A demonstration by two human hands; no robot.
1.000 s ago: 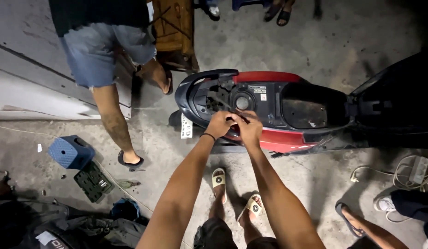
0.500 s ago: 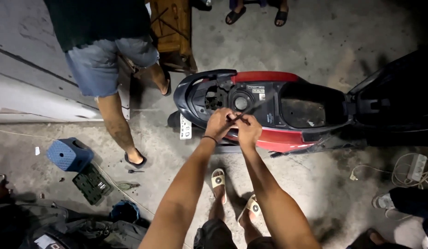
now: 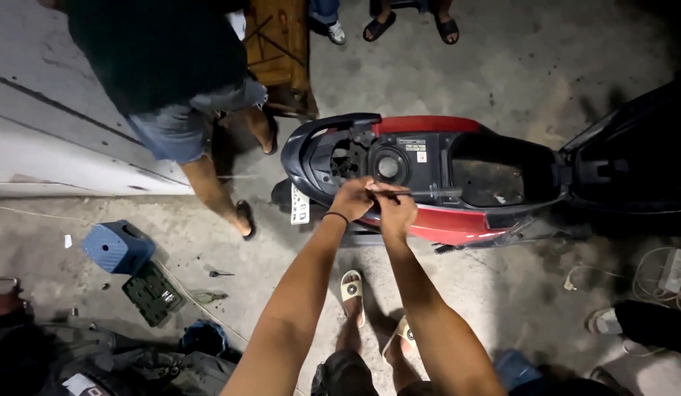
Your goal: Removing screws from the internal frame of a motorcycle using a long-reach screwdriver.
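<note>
A red and black scooter (image 3: 428, 125) stands with its seat lifted, and the open under-seat compartment (image 3: 494, 176) shows. My left hand (image 3: 353, 198) and my right hand (image 3: 396, 211) meet at the near rim of the scooter's rear body. Both pinch a thin dark rod-like part (image 3: 421, 193) that runs to the right along the rim. A dark band sits on my left wrist. My feet in pale sandals (image 3: 351, 290) stand on the concrete below.
A person in denim shorts (image 3: 186, 125) stands at the left by a wooden stool (image 3: 278, 44). A blue plastic stool (image 3: 117, 246) and a dark tool case (image 3: 153, 293) lie on the floor. Other people's feet show at the top and right, near a white power strip (image 3: 674, 268).
My hands have stayed at the scooter's rim, and the thin dark part now reaches further right. The standing person has shifted, and the view has drifted slightly.
</note>
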